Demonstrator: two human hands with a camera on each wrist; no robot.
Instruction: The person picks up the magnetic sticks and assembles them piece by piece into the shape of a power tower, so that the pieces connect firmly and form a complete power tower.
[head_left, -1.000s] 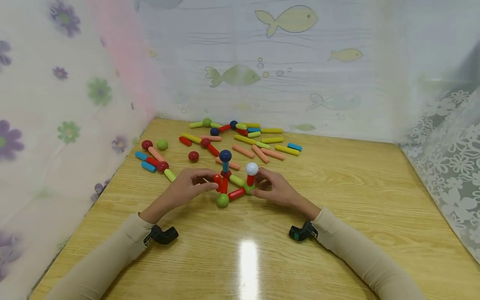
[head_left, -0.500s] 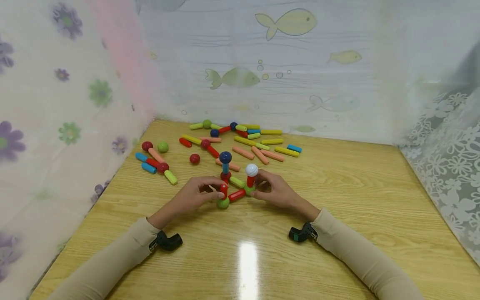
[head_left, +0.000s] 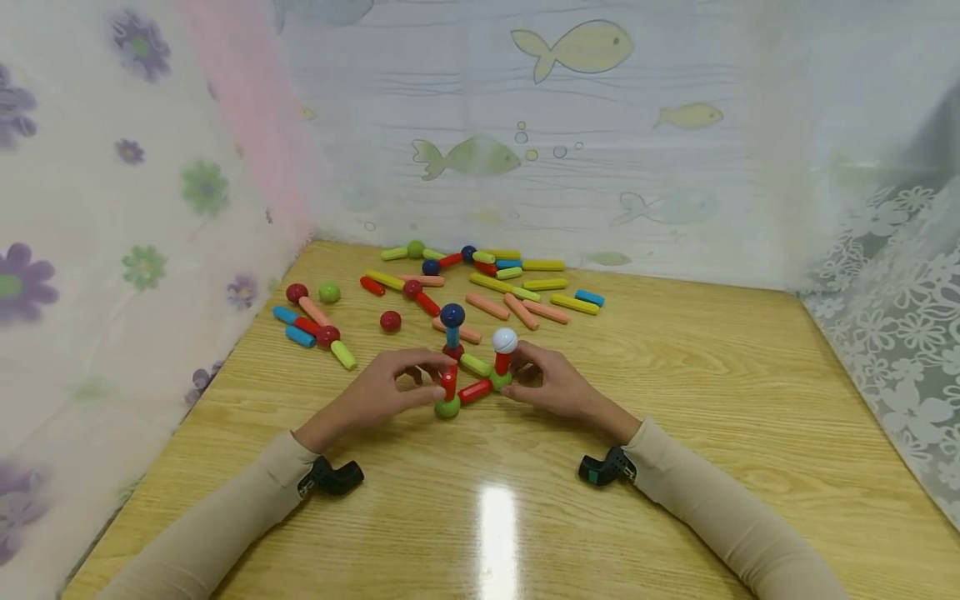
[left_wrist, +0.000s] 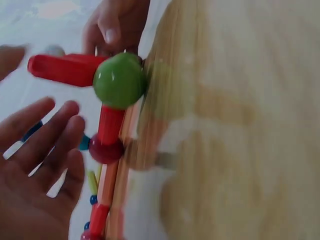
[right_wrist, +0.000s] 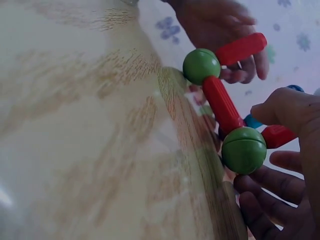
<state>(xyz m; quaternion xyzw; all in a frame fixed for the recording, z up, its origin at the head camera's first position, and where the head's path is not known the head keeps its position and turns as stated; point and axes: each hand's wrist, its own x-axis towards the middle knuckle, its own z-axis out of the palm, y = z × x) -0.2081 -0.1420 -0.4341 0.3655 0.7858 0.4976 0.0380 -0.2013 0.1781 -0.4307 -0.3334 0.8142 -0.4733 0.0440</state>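
A magnetic building frame of rods and balls stands on the table. My left hand (head_left: pixel 378 392) is beside an upright red rod (left_wrist: pixel 62 69) on the front green ball (head_left: pixel 447 407); in the left wrist view its fingers are spread, apart from the rod. My right hand (head_left: pixel 561 385) holds the right green ball (right_wrist: pixel 244 151) between thumb and fingers. Above that ball a red rod carries a white ball (head_left: pixel 505 340). A lying red rod (head_left: pixel 476 392) links the two green balls. At the back corner a dark red ball (left_wrist: pixel 106 149) bears a blue rod (head_left: pixel 452 337) and dark blue ball (head_left: pixel 452 315).
Loose rods and joined pieces lie behind the frame, among them an orange rod (head_left: pixel 487 306) and a yellow rod (head_left: pixel 574 303). A joined group with a dark red ball (head_left: pixel 328 336) is at the left. Curtains edge the wooden table (head_left: pixel 712 400).
My left hand has brought the red rod right and down onto the front green ball, where it now stands; its fingers have come off the rod. The right hand has stayed in place.
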